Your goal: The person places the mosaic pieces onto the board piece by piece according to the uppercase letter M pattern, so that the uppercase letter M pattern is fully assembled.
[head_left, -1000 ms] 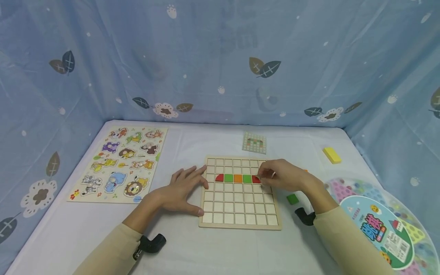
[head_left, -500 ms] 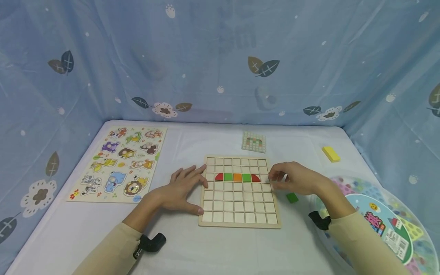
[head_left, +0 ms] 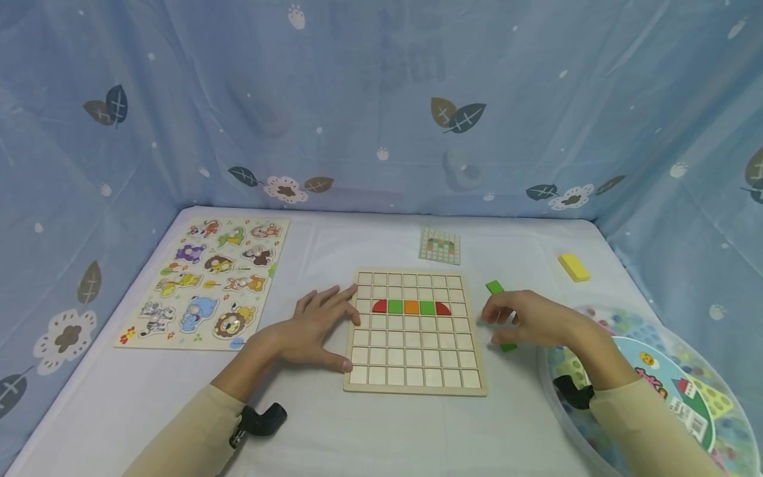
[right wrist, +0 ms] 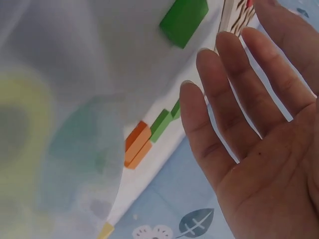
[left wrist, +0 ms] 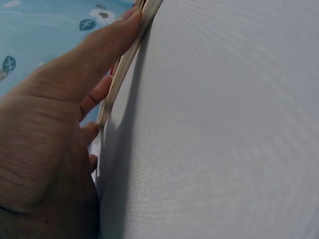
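Observation:
A wooden grid board [head_left: 416, 389] lies mid-table. One of its rows holds a red rounded piece [head_left: 379, 307], a green square [head_left: 395, 307], an orange square [head_left: 412, 307], another green square [head_left: 427, 308] and a second red rounded piece [head_left: 442, 309]. My left hand [head_left: 310, 336] rests at the board's left edge, fingers spread and thumb touching the near corner. Right of the board, my right hand [head_left: 536, 321] hovers with bent, relaxed fingers and nothing between them. Below it a green tile [right wrist: 185, 22] shows in the right wrist view, with orange blocks [right wrist: 137, 144] farther off.
Behind the board lies a small pattern card [head_left: 440, 246]. A yellow block [head_left: 574, 267] sits at the back right. On the left is an animal puzzle board [head_left: 222, 285]. A round clear game box [head_left: 730, 424] stands at the right front, under the right forearm.
My right hand has left the red rounded piece at the row's right end and moved right, off the board, and slightly nearer me. My left hand stays in place.

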Motion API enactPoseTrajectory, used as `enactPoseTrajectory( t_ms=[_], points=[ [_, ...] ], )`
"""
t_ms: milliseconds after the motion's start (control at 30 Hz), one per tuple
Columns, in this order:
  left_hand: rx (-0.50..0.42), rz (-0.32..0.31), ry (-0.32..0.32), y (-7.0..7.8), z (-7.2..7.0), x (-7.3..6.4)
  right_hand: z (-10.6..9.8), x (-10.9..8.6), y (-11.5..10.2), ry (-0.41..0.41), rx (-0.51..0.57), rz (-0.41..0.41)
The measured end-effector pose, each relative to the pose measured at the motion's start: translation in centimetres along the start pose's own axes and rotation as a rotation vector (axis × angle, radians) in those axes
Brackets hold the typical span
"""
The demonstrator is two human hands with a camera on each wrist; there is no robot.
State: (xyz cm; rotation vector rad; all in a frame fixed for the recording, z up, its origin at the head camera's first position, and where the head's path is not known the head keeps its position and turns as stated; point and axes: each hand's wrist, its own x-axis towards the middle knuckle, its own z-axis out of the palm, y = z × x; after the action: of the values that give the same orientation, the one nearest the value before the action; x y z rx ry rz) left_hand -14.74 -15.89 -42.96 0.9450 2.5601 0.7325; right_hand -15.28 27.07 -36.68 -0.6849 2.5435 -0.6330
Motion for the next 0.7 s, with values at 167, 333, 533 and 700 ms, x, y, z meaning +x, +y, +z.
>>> enactPoseTrajectory(
  t_ms=[167, 333, 533, 700],
  points=[
    [-0.002, 0.002, -0.004, 0.0, -0.1, 0.0, -0.3, -0.6, 0.3, 0.005, -0.017, 0.023],
    [0.000, 0.011, -0.002, 0.0, -0.1, 0.1, -0.4, -0.9, 0.7, -0.004, -0.013, 0.013],
    [0.007, 0.010, -0.004, 0.0, -0.1, 0.0, -0.3, -1.2, 1.4, -0.024, 0.022, 0.045],
    [0.003, 0.016, -0.001, -0.1, 0.0, 0.0, -0.1, -1.6, 1.9, -0.036, 0.044, 0.024]
  ],
)
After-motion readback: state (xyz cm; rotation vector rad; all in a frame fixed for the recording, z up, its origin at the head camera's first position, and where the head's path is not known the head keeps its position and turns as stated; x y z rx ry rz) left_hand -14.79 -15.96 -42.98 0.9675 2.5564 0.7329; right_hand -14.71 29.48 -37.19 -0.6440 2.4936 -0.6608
